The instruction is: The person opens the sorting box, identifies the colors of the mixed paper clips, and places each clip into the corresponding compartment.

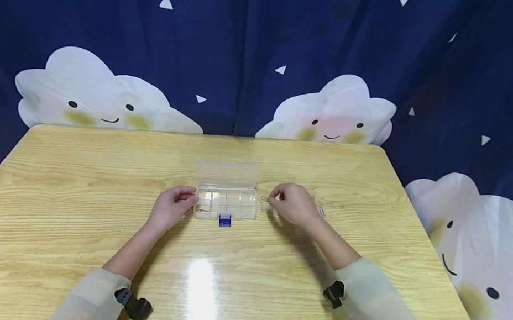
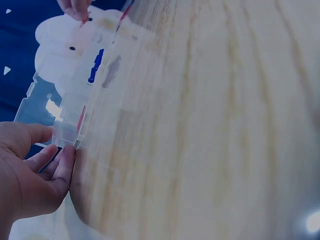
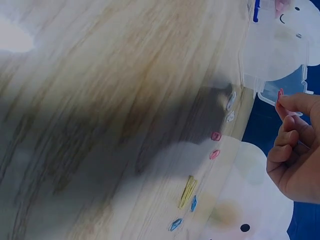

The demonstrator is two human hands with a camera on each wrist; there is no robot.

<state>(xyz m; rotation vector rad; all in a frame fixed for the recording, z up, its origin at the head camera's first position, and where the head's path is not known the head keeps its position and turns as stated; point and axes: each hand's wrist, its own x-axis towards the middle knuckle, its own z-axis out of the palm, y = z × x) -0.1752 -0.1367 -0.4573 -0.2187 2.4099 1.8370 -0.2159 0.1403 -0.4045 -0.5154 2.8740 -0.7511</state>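
Left hand point(image 1: 170, 210): pinches box point(image 1: 233, 199) | right hand point(image 1: 294, 203): curled, pinching 1 apparent paperclip point(image 3: 280, 93)

clear box point(image 1: 233, 201) | open (blue latch point(image 1: 224, 220)) | red clip point(image 3: 280, 93) | pinched aloft

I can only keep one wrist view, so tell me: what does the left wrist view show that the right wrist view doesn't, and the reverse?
Only the left: the boxed red piece, lying inside the clear box, and a plain view of the left hand at its end.
Only the right: yellow pieces and blue pieces on the table.
Both: the box, its blue latch, the table, and the right hand pinching a held red piece.
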